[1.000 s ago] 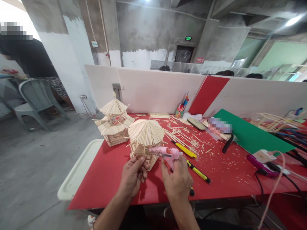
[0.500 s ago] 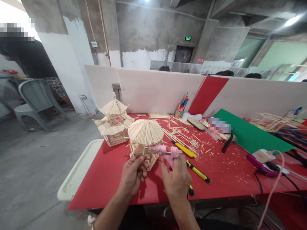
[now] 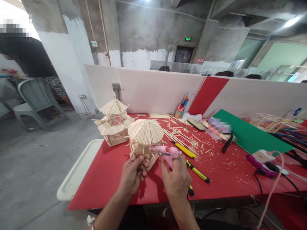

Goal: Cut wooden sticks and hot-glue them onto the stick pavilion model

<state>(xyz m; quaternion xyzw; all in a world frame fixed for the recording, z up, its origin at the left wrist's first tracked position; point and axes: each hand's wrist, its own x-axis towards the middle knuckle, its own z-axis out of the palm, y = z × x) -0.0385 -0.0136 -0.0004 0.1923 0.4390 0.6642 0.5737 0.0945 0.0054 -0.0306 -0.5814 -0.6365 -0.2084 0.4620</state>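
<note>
My right hand [image 3: 177, 177] is closed around the handle of a pink hot glue gun [image 3: 165, 151], its nozzle pointing left. Just below that nozzle, my left hand [image 3: 134, 171] pinches a short thin wooden stick [image 3: 144, 150] between thumb and forefinger. Right behind both hands stands a small pavilion model [image 3: 145, 132] built of thin sticks, with a conical roof; the glue gun and fingers hide part of its lower frame. A second, two-tiered stick pavilion [image 3: 112, 126] stands behind it to the left.
Yellow utility knives [image 3: 198, 171] lie right of my right hand on the red tabletop [image 3: 100, 188]. Loose sticks [image 3: 178, 139] and scraps spread behind. Farther right are a green board [image 3: 254, 131] and a power strip [image 3: 261, 166] with cables. A pen cup [image 3: 178, 111] stands by the partition.
Almost nothing differs. Both hands, the glue gun and the pavilion models hold their places; the view has shifted only very slightly.
</note>
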